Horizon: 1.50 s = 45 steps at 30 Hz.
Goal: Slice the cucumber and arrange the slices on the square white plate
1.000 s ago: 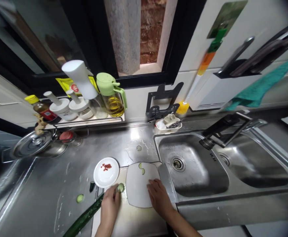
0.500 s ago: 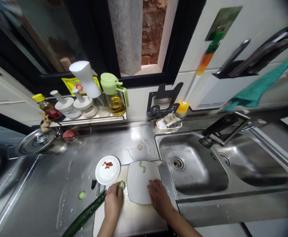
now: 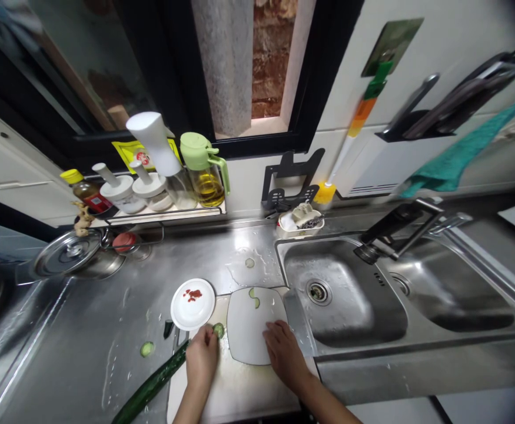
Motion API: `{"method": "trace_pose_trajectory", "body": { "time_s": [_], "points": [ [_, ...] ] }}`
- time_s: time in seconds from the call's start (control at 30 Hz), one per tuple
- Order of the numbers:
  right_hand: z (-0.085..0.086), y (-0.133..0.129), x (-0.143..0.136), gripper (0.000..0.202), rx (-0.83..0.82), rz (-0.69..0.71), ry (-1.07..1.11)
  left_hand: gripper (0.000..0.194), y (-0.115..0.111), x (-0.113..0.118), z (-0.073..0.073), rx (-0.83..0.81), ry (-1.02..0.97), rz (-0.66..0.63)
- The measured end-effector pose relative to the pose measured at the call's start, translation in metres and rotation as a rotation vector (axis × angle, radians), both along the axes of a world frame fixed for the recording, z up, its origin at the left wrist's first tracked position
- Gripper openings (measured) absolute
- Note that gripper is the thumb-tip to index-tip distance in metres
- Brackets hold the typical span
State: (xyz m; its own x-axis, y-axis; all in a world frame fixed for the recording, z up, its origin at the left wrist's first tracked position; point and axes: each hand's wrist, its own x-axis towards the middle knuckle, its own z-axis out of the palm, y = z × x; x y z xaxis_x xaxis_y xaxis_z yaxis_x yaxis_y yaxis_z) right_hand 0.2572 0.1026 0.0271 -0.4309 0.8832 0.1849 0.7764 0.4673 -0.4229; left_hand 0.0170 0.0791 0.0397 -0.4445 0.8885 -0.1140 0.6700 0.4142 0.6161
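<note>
My left hand (image 3: 202, 356) is over the white cutting board (image 3: 248, 394), its fingers curled into a pinch. Whatever is between its fingertips is hidden. Cucumber slices (image 3: 218, 331) lie right beside those fingertips, and the end of a long cucumber (image 3: 151, 384) reaches to the hand's left side. My right hand (image 3: 283, 352) rests with outstretched fingers on the right part of a white square plate (image 3: 243, 341). Two thin cucumber pieces (image 3: 255, 299) sit near that plate's far edge. Behind my left hand, a round white plate (image 3: 180, 315) holds chopped red bits (image 3: 192, 295).
A cucumber slice (image 3: 147, 349) and a dark green end piece (image 3: 168, 328) lie on the steel counter at left. Another slice (image 3: 249, 262) is farther back. At right is a double sink (image 3: 349, 294); a seasoning rack (image 3: 173, 213) stands behind.
My left hand has shifted very slightly, its fingertips a little farther from me. My right hand keeps its place on the square plate. The view has tilted a little.
</note>
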Motion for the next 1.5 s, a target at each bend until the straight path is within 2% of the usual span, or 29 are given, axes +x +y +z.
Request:
{"method": "trace_pose_trajectory", "body": {
  "time_s": [0.3,0.47,0.6,1.03,1.13,1.27,1.4,1.5],
  "points": [
    [0.002,0.002,0.001,0.028,-0.013,0.004,0.005,0.020,0.000,0.000,0.002,0.035,0.038,-0.020],
    [0.003,0.002,0.001,0.026,-0.017,0.008,0.004,0.019,0.002,0.000,0.003,-0.001,-0.027,-0.003],
    [0.004,0.002,0.001,0.024,-0.029,0.006,0.006,0.026,0.003,-0.001,0.004,-0.025,-0.059,-0.016],
    [0.009,0.002,0.001,0.024,-0.024,-0.002,0.018,0.020,0.000,0.001,0.002,0.043,0.050,-0.095],
    [0.011,0.001,0.001,0.024,-0.039,-0.011,0.017,0.021,-0.001,-0.002,0.002,0.031,-0.037,-0.070],
    [0.014,0.004,-0.003,0.025,-0.105,-0.037,0.126,0.028,0.001,-0.007,0.006,-0.049,-0.278,-0.001],
    [0.018,0.012,-0.015,0.023,-0.190,-0.021,0.331,0.038,0.008,0.003,0.017,-0.071,-0.527,-0.047],
    [0.024,0.022,-0.026,0.028,-0.371,-0.042,0.429,0.041,0.014,0.019,0.028,-0.076,-0.675,-0.102]
  ]
}}
